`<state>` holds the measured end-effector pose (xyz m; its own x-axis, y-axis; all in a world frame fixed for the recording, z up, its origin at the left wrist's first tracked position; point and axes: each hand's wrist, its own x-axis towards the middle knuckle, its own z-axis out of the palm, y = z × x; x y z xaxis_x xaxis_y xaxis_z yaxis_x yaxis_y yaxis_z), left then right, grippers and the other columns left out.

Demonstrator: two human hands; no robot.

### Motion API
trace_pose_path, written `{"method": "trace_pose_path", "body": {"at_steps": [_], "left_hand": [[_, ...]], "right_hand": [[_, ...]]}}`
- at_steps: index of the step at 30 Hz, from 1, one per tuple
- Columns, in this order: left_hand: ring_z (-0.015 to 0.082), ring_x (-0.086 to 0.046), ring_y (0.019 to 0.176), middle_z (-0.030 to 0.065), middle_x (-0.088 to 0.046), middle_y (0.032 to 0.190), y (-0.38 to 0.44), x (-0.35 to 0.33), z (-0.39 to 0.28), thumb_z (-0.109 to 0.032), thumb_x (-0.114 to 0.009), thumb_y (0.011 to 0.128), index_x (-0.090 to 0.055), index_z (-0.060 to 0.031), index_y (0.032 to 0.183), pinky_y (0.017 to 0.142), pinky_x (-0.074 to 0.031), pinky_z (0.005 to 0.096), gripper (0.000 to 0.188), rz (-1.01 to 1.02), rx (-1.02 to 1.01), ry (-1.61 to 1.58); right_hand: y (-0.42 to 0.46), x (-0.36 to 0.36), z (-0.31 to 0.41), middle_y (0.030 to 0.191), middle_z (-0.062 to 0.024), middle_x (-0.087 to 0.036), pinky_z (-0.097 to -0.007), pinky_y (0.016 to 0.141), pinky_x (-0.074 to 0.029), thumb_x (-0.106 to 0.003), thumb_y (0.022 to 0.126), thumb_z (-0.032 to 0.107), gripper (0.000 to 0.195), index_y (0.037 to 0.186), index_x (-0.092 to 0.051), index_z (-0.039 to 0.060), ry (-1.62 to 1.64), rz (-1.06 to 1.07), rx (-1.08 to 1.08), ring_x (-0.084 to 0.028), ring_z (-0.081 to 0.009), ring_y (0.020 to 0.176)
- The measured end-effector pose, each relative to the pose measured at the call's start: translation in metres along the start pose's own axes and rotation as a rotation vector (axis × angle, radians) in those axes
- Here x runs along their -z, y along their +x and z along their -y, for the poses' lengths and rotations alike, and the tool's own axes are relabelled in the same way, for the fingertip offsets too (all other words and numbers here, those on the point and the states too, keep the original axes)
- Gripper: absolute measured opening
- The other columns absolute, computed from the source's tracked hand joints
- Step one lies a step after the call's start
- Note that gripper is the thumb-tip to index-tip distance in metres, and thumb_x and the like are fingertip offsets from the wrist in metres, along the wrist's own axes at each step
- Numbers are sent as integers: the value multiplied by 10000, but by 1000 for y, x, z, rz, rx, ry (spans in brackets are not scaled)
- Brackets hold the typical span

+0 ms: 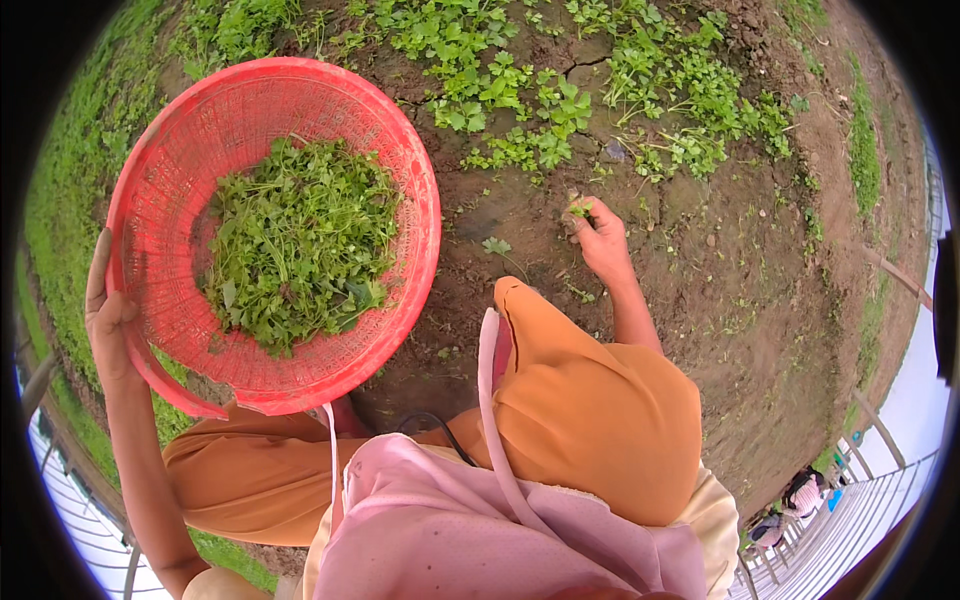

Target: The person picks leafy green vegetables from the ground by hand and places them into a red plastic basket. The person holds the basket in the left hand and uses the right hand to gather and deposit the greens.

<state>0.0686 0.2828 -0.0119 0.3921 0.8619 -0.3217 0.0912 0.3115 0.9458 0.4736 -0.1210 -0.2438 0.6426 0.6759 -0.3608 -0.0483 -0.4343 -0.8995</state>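
My left hand (112, 330) grips the rim of a red plastic basket (161, 217) at the left, its mouth tilted towards me. The basket's rim is broken near my leg. A heap of cut leafy greens (300, 240) covers its bottom. Over bare soil to the right, my right hand (604, 240) pinches a small green sprig (580, 208) between thumb and fingers. Just beyond that hand grow leafy green plants (551, 127) that look like celery or parsley. A single loose leaf (496, 246) lies on the soil between the hand and the basket.
More leafy plants (667, 82) stand at the upper right, some leaning over. Cracked brown soil (720, 300) extends rightwards, strewn with leaf bits. My bent knee in orange trousers (592, 420) and a pink apron (465, 525) fill the near side. People (802, 495) are far off at the lower right.
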Motion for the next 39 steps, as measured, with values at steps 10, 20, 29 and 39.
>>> {"method": "trace_pose_path", "body": {"at_steps": [10,20,29,39], "left_hand": [[285,-462,1290,204,-460,1393,-56,-25,10,97,-451,596,-418,48,1376,1144,-317,417,782,-57,75,-96],[267,-551,1196,207,-520,1331,-42,-52,12,132,-376,592,-467,63,1338,1048,-443,364,754,-32,36,-33],[273,-560,1184,215,-526,1320,-45,-56,20,133,-384,591,-471,78,1325,1044,-446,372,741,-19,-5,-92],[227,-531,1221,163,-528,1342,-50,-43,27,141,-382,600,-514,66,1294,1069,-413,350,710,7,-2,-137]], "right_hand": [[50,30,34,1086,-141,-594,-415,754,-503,-627,837,81,204,1038,-588,76,-920,-196,352,-610,-364,903],[47,-24,38,969,-136,-556,-455,684,-505,-652,818,122,238,1024,-553,54,-973,-77,520,-610,-360,880],[104,9,34,1050,-148,-614,-423,792,-495,-625,822,74,237,1054,-594,37,-947,-430,606,-598,-350,964],[125,10,16,838,-108,-617,-336,658,-480,-590,860,38,143,1002,-602,44,-500,-401,620,-610,-255,737]]}}
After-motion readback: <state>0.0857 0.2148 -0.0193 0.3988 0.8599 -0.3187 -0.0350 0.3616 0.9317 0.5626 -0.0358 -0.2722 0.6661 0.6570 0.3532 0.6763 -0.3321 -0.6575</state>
